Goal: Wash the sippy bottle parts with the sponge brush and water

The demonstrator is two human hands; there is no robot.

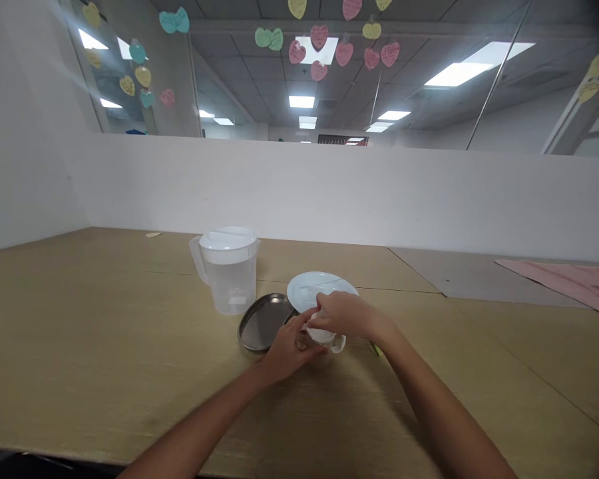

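Observation:
A small cup (324, 337) with a handle on its right side stands near the middle of the table. My left hand (290, 346) is wrapped round its left side, thumb and fingers against it. Over the cup's rim, my right hand (343, 314) is closed in a pinch; what its fingertips hold is too small to make out. Just behind the hands lies a pale blue-white plate (299, 291) with something clear on it. A round metal tray (263, 324) sits to the left of the cup, partly behind my left hand.
A clear lidded pitcher (232, 283) stands behind the metal tray. A small green thing (376, 349) lies by my right wrist. Pink cloth (559, 279) is at the far right, on a grey sheet (459, 273). A white wall (299, 193) rises behind the table (104, 332).

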